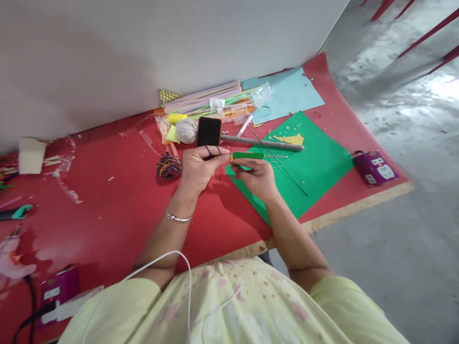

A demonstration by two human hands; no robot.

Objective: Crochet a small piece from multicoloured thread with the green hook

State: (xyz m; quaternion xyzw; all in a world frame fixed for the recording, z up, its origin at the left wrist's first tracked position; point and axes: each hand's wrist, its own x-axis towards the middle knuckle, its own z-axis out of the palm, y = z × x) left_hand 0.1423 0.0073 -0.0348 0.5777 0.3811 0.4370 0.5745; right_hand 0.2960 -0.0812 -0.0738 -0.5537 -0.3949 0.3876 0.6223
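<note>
Bare red mat left; yarn ball near

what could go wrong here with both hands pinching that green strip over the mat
The thin wires lie just beside the right hand and might prick it or get knocked away. The green strip is held only by fingers of the left hand, so it may slip or crease.

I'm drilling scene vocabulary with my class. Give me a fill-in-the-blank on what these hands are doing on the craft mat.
1. The right hand and the left hand together hold a thin tool with a ___ handle.
2. The ball of multicoloured yarn lies on the ___ mat.
3. A silver ___ circles the left wrist.
4. The grey rod lies partly over the ___ paper sheet.

Missing words: green; red; bangle; green
</note>
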